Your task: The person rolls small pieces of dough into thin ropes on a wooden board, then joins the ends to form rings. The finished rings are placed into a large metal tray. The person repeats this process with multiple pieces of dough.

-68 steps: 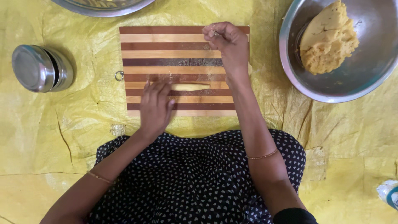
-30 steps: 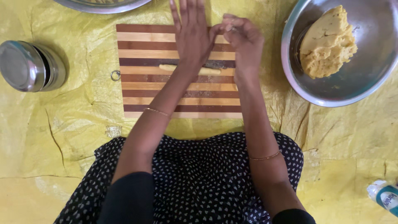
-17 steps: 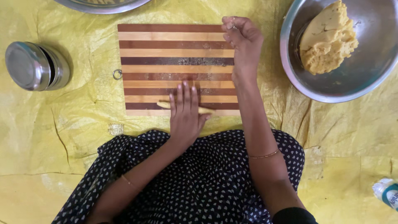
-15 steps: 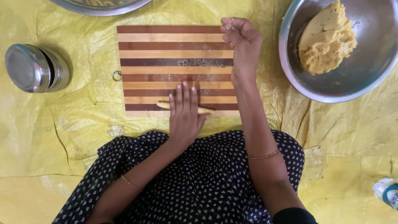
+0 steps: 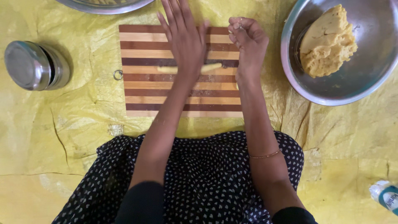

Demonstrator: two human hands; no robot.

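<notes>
Landmark: the striped wooden cutting board (image 5: 141, 99), lying on a yellow sheet (image 5: 54, 149).
Dough roll: a thin pale dough roll (image 5: 212, 66) lies on the board's middle stripes, nearer the far edge than the near one.
Long axis: it runs side to side, along the stripes; one end points to the board's left edge, the other to its right, and the right end sits slightly higher.
Left hand: the left hand (image 5: 183, 39) lies flat, fingers spread and straight, palm pressed on the middle of the roll, hiding that part.
Right hand: the right hand (image 5: 248, 43) is at the board's right edge, fingers curled in loosely; whether it pinches anything I cannot tell.
Right of the board: a steel bowl (image 5: 373, 79) with a lump of yellow dough (image 5: 327, 41).
Left of the board: a steel tin (image 5: 35, 65) on its side, and a small metal ring (image 5: 118, 74) at the board's edge.
Beyond the board: the rim of another steel vessel (image 5: 103, 5).
</notes>
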